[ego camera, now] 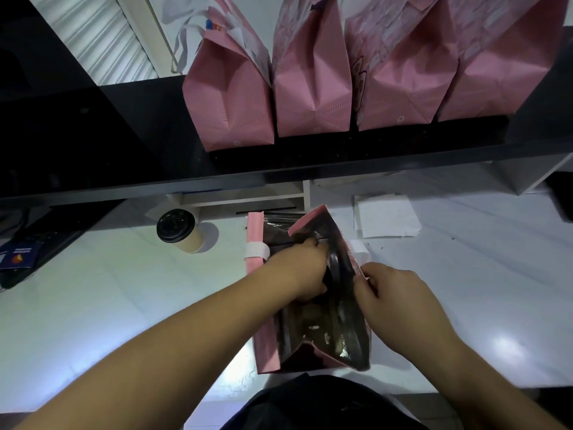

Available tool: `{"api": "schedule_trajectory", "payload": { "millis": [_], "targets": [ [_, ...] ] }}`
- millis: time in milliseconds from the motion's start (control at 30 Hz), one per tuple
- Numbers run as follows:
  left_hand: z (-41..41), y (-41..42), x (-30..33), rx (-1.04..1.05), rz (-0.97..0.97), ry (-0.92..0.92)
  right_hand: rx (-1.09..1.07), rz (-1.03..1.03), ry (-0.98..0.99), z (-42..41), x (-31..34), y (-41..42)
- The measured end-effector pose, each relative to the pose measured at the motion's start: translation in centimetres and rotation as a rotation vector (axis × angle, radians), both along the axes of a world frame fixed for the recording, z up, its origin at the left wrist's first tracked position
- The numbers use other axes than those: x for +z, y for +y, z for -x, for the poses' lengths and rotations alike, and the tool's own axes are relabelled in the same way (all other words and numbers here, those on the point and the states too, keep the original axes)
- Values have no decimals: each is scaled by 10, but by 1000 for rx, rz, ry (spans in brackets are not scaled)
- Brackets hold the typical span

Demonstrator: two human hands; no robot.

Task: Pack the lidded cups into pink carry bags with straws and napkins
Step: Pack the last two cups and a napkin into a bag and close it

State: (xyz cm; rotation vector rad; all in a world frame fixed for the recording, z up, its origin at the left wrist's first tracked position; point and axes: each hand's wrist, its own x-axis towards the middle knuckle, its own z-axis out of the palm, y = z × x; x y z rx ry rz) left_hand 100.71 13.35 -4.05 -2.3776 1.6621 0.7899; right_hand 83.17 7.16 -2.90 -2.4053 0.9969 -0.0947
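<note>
A pink carry bag (266,349) with a dark shiny lining stands open on the white counter in front of me. My left hand (302,268) reaches down into its mouth, fingers curled around something dark inside that I cannot make out. My right hand (393,296) pinches the bag's right rim and holds it open. A lidded cup (179,229), cream with a black lid, stands on the counter to the left of the bag. White napkins (387,217) lie behind the bag to the right. A white handle strap (257,250) hangs over the bag's left edge.
Several pink bags (313,97) stand in a row on the black shelf (124,156) above the counter. A dark keyboard (40,243) with a blue card (17,256) lies at the far left. The white counter (108,305) spreads to both sides.
</note>
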Motion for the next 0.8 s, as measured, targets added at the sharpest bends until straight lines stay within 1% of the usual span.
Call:
{"api": "schedule_trajectory", "payload": {
  "millis": [67, 133, 200, 233, 267, 300, 333, 400, 433, 500, 633, 800],
  "targets": [
    [-2, 2, 30, -9, 145, 69, -19, 8, -13, -1, -1, 1],
    [-14, 11, 61, 59, 312, 171, -33, -3, -18, -3, -1, 1],
    [-40, 26, 83, 236, 514, 317, -43, -20, -23, -5, -1, 3],
    [-57, 35, 86, 334, 605, 326, -46, -25, -26, -6, 0, 3],
    [-77, 44, 82, 430, 656, 272, -46, -27, -25, -8, 1, 4],
    [-98, 56, 73, 518, 660, 169, -45, -27, -24, -9, 1, 4],
    [-119, 67, 59, 599, 618, 54, -41, -26, -25, -11, 2, 4],
    [-155, 90, 23, 695, 455, -105, -31, -25, -16, -14, 2, 5],
    [-169, 100, 7, 710, 370, -141, -27, -26, -5, -16, 2, 5],
    [-189, 116, -18, 740, 267, -160, -20, -32, 24, -20, 3, 4],
    [-214, 130, -46, 899, 264, -187, -26, -36, 98, -28, 3, 2],
    [-233, 131, -65, 929, 142, -130, -27, -24, 146, -35, 1, 4]
  ]
}}
